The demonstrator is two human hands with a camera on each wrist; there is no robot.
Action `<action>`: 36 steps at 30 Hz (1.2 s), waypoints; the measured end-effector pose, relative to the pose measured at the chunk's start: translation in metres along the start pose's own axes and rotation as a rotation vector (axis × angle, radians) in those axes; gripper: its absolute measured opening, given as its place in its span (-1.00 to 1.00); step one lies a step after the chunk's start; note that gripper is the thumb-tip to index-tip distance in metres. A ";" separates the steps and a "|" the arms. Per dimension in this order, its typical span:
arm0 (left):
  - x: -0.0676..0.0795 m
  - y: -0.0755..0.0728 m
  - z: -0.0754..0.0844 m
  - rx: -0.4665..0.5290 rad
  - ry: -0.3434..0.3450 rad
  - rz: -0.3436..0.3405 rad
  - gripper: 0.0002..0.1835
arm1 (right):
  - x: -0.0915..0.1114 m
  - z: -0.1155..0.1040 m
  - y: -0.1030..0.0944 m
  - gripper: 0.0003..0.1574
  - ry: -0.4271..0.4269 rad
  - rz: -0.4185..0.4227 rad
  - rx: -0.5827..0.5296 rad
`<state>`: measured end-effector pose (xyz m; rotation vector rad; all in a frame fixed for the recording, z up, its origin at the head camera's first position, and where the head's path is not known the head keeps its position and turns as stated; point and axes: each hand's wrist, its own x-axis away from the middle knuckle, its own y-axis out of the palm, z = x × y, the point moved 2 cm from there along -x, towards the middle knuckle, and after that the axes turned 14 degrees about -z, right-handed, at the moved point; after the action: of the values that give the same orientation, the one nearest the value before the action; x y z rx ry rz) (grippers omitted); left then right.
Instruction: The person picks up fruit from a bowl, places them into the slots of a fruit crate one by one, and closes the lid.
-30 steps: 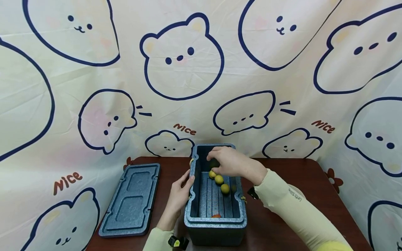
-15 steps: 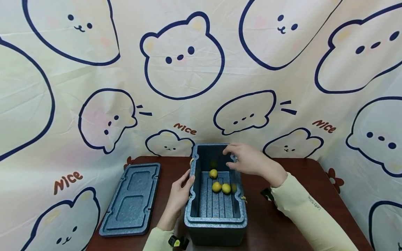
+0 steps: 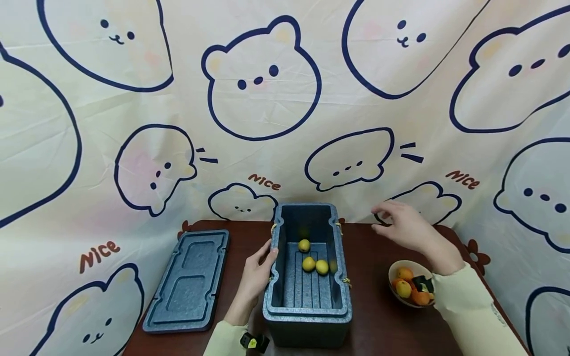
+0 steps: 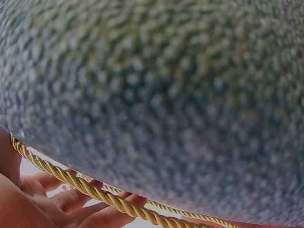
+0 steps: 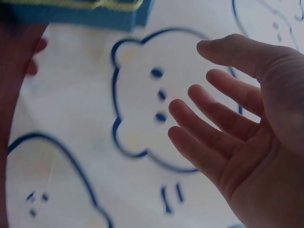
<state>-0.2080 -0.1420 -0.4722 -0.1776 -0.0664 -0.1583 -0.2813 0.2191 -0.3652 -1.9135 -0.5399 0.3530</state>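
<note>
A blue-grey speckled foam box (image 3: 307, 313) stands uncovered on the table, with gold rope at its sides. Three small yellow lemons (image 3: 308, 264) lie on its ribbed floor. My left hand (image 3: 256, 269) rests against the box's left side near the rim; in the left wrist view its fingers (image 4: 71, 202) stretch out past a gold rope (image 4: 114, 199). My right hand (image 3: 403, 225) is in the air right of the box, holding nothing. In the right wrist view that hand (image 5: 247, 123) has its fingers spread and slightly bent.
A bowl (image 3: 398, 296) of oranges and yellow fruit stands right of the box, partly behind the right wrist. The box's lid (image 3: 189, 282) lies flat at left on the dark brown table (image 3: 374, 326). A bear-print cloth (image 3: 258, 109) hangs behind.
My right hand has moved from over the box to its right, baring the bowl. The lemons have rolled apart, and an orange fruit near the front has slipped out of sight. My left hand stays put.
</note>
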 end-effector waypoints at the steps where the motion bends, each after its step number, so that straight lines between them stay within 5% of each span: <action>1: 0.000 0.000 -0.001 0.003 -0.002 -0.002 -0.38 | 0.005 0.007 0.000 -0.60 0.019 0.004 -0.002; 8: -0.002 0.001 -0.003 0.002 -0.002 0.000 -0.39 | 0.034 0.053 0.015 -0.59 0.150 0.000 -0.031; 18: -0.001 0.002 0.000 -0.005 0.009 0.006 -0.39 | 0.067 0.105 0.063 -0.52 0.278 -0.095 -0.066; 36: 0.001 0.000 0.000 0.005 0.024 -0.007 -0.38 | 0.080 0.125 0.110 -0.62 0.356 -0.307 -0.123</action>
<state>-0.2073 -0.1420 -0.4718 -0.1706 -0.0434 -0.1670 -0.2498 0.3229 -0.5147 -1.9163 -0.6130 -0.2204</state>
